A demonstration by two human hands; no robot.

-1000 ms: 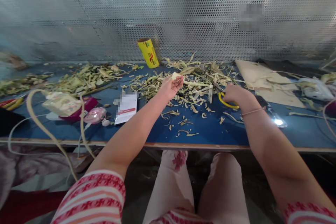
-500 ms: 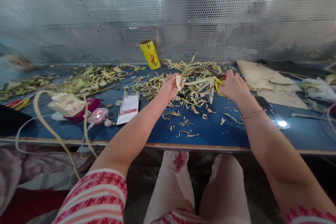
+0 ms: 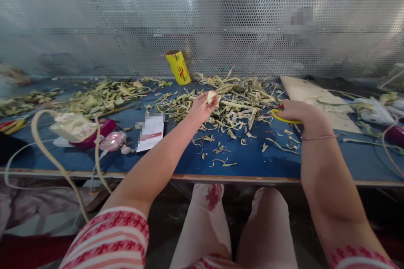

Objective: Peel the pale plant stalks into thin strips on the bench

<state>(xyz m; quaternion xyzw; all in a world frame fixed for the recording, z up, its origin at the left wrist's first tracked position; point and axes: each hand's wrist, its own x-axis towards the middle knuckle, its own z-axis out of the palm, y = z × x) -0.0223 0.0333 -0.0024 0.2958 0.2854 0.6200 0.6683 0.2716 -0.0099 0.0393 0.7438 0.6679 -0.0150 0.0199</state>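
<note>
1. The left hand (image 3: pixel 202 108) pinches a small pale leaf piece (image 3: pixel 211 96) between thumb and fingertips, raised just above the table.
2. The right hand (image 3: pixel 295 111) is closed around the yellow-handled scissors (image 3: pixel 279 117), resting on the blue table (image 3: pixel 252 157).
3. A heap of leaf trimmings (image 3: pixel 240 105) lies between and beyond both hands.
4. A yellow roll (image 3: pixel 178 66) stands beyond the left hand; a card (image 3: pixel 150 131) lies to that hand's left.
</note>
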